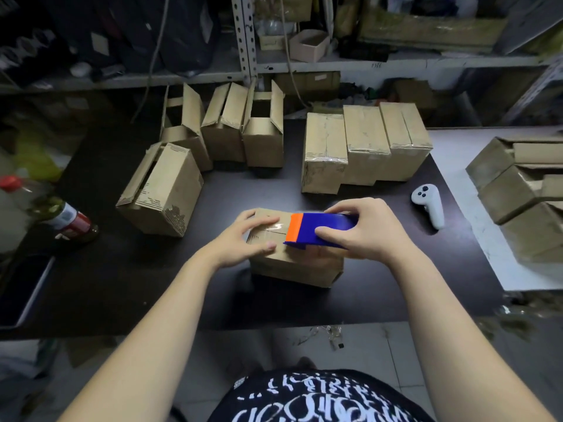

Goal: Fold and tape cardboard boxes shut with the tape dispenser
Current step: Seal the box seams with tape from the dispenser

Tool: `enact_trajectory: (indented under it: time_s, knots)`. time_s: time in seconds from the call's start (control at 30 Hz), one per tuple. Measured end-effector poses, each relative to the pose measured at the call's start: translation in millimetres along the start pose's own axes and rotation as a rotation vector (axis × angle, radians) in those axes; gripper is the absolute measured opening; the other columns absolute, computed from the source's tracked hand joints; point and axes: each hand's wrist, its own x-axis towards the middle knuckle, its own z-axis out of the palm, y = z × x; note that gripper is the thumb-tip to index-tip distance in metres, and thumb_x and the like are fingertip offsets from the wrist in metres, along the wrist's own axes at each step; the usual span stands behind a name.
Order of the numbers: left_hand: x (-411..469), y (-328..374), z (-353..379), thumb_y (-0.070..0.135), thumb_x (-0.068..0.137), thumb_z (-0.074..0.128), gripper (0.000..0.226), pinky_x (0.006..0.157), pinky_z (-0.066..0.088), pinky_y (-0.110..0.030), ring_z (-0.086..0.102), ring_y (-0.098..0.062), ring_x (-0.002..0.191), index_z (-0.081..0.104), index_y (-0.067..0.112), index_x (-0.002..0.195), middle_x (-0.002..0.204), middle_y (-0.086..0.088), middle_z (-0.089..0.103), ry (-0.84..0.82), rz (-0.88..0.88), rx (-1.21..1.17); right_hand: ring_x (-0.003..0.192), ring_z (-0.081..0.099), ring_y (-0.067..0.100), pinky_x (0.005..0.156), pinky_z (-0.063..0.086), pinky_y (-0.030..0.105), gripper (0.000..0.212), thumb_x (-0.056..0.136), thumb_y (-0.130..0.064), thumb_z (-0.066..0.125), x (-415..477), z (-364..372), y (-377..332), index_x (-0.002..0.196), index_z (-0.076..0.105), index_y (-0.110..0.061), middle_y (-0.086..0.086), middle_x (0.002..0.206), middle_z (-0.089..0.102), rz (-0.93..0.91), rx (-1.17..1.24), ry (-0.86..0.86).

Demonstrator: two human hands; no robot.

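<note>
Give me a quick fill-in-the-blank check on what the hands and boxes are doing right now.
1. The right hand holds the blue and ____ tape dispenser.
2. The left hand presses flat on the ____ of the box being taped.
3. The white controller lies to the ____ of that box.

Missing words: orange; top; right

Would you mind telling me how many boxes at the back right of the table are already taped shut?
3, in a row: left taped box, middle taped box, right taped box.
</note>
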Motion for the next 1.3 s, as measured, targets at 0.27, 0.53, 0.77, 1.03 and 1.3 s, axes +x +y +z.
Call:
enact_trajectory:
  time_s: [0.27, 0.53, 0.77, 1.03, 1.3]
  knots:
    - [7.2, 7.3, 14.0, 0.038, 0.102, 0.057, 0.028, 0.108, 0.027, -0.026, 0.031, -0.006, 0.142, 0.063, 0.041, 0.129, 0.154, 0.009, 0.037, 0.149, -0.040, -0.156, 0.090, 0.066, 0.006, 0.080, 0.059, 0.035, 0.030, 0.079, -0.056, 0.077, 10.0, -4.6, 4.7, 0.103, 0.075, -0.038, -0.021, 0.096, 0.072, -0.016, -0.031, -0.098]
    - [17.8, -5.0, 25.0, 0.032, 0.102, 0.060, 0.028, 0.112, 0.030, -0.027, 0.038, -0.009, 0.140, 0.068, 0.040, 0.127, 0.148, 0.009, 0.047, 0.269, -0.001, -0.029, 0.086, 0.065, 0.006, 0.067, 0.059, 0.028, 0.029, 0.080, -0.051, 0.080, 14.1, -11.0, 13.7, 0.103, 0.073, -0.035, -0.017, 0.093, 0.070, 0.043, 0.105, -0.151]
    - [19.7, -5.5, 23.1, 0.033, 0.099, 0.063, 0.027, 0.109, 0.031, -0.021, 0.043, -0.005, 0.134, 0.069, 0.046, 0.122, 0.138, 0.014, 0.049, 0.258, 0.018, -0.023, 0.082, 0.068, 0.006, 0.075, 0.063, 0.036, 0.031, 0.075, -0.054, 0.081, 8.7, -19.8, 32.3, 0.098, 0.072, -0.035, -0.018, 0.091, 0.071, 0.058, 0.124, -0.131]
    - [22.8, -6.8, 21.9, 0.049, 0.091, 0.065, 0.024, 0.112, 0.036, -0.027, 0.049, -0.003, 0.130, 0.069, 0.062, 0.110, 0.131, 0.023, 0.051, 0.268, 0.038, -0.039, 0.077, 0.070, 0.015, 0.074, 0.063, 0.039, 0.031, 0.067, -0.050, 0.082, -11.8, -39.5, 78.3, 0.093, 0.074, -0.035, -0.009, 0.084, 0.074, 0.157, 0.212, -0.084]
    - [20.7, -1.1, 23.8, 0.042, 0.094, 0.067, 0.026, 0.095, 0.030, -0.001, 0.048, 0.007, 0.126, 0.068, 0.066, 0.104, 0.131, 0.029, 0.051, 0.259, 0.002, -0.037, 0.077, 0.069, 0.023, 0.068, 0.065, 0.037, 0.028, 0.070, -0.037, 0.088, -22.3, -43.5, 91.8, 0.094, 0.077, -0.031, -0.003, 0.085, 0.074, 0.138, 0.336, -0.074]
